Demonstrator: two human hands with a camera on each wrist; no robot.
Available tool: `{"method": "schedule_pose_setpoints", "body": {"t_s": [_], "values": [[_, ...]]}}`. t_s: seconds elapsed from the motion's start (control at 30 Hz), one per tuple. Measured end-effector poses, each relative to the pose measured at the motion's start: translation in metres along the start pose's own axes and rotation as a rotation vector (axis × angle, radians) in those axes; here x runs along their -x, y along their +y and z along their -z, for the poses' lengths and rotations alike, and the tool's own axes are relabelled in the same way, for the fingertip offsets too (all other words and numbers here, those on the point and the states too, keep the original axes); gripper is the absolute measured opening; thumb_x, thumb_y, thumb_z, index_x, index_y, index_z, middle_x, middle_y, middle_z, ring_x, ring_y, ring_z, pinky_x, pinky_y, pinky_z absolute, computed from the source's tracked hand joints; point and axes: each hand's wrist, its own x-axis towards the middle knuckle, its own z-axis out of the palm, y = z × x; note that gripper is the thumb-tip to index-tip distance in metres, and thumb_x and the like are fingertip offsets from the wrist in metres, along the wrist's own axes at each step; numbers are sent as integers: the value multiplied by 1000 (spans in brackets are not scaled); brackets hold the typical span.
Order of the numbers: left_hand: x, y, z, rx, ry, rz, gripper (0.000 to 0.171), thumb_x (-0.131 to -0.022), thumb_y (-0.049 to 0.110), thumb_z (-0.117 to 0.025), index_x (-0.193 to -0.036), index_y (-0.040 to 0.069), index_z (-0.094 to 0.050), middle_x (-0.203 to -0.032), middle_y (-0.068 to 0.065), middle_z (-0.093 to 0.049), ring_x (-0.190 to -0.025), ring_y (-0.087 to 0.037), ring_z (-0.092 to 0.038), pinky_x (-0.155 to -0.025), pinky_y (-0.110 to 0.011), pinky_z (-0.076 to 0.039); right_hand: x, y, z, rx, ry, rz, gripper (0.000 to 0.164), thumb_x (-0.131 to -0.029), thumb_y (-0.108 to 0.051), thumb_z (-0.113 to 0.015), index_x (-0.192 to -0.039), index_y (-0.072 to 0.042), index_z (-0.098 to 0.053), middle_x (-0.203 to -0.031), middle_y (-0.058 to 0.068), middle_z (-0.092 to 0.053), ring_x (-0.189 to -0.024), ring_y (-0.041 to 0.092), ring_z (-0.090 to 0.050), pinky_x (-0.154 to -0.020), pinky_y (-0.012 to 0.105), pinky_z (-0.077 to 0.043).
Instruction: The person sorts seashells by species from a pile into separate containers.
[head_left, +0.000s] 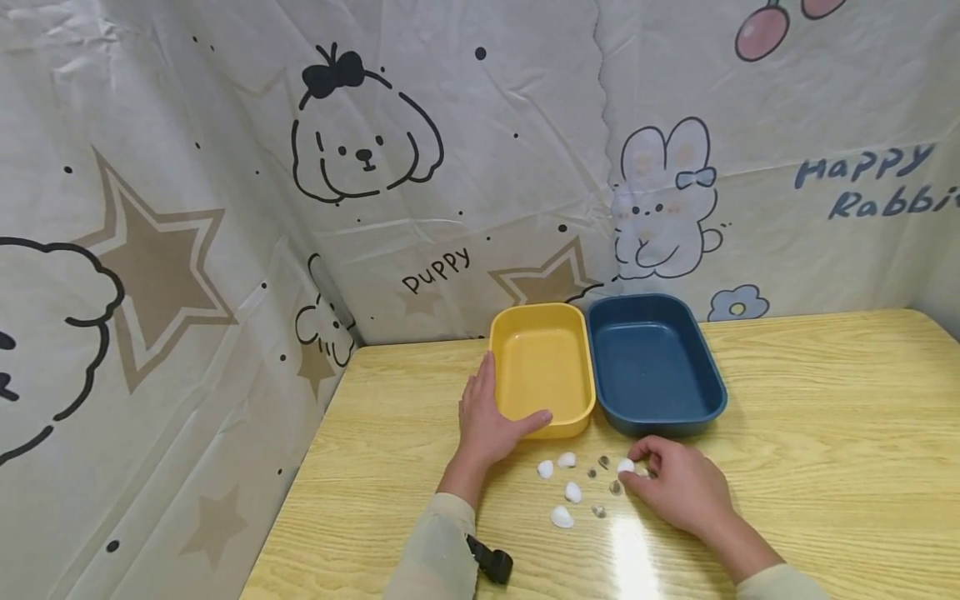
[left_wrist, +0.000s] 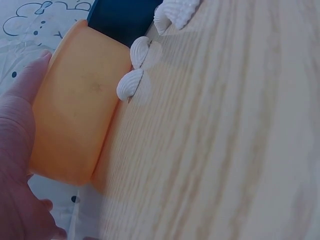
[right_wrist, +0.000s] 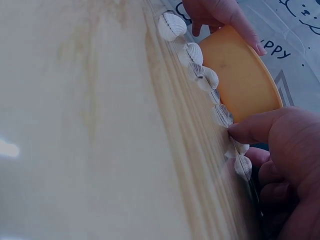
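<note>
My left hand (head_left: 489, 421) lies around the near left corner of a yellow tray (head_left: 583, 423), fingers along its left side and thumb across the front rim. In the left wrist view the thumb reaches up to the rim. Just in front of a dark blue tray (head_left: 716, 396), my right hand (head_left: 684, 485) pinches a white seashell (head_left: 626, 466) between thumb and index finger, low over the table. More white shells (head_left: 562, 517) lie to its left, with several small brownish shells (head_left: 598, 512) among them. The right palm hides part of the tabletop.
Both trays stand side by side against a printed cloth backdrop (head_left: 480, 150) at the far edge of the wooden table (head_left: 825, 433). A black strap piece (head_left: 491, 561) hangs by the left sleeve. Light glares off the tabletop near the front.
</note>
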Motion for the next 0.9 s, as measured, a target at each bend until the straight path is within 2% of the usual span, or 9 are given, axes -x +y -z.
{"method": "schedule_pose_setpoints", "body": {"t_s": [0.53,0.67,0.9], "values": [[0,-1,1,3,-5,7,130,-64,72,-80,-162,30,-5,-165,5,-15,-149,-29,-11,-116,-54,-14,5,-3,4,-82,13,-14,29,-79,-37,-84,-95,-17,-70,-66,-4,-45,-59,14,-43,-55,32,-33],[-1,-1,0,6,0,-6,130,-64,72,-80,-162,26,-8,-165,4,-16,-149,-31,-11,-116,-54,-14,5,-6,6,-98,19,-8,30,-79,-37,-84,-96,-16,-71,-64,-4,-43,-56,14,-41,-53,30,-32],[0,0,2,5,2,-15,130,-64,72,-80,-162,27,-7,-165,4,-16,-148,-32,-13,-116,-53,-13,6,-18,14,-100,28,18,29,-80,-35,-84,-97,-17,-70,-60,-4,-41,-50,13,-39,-49,29,-31]]}}
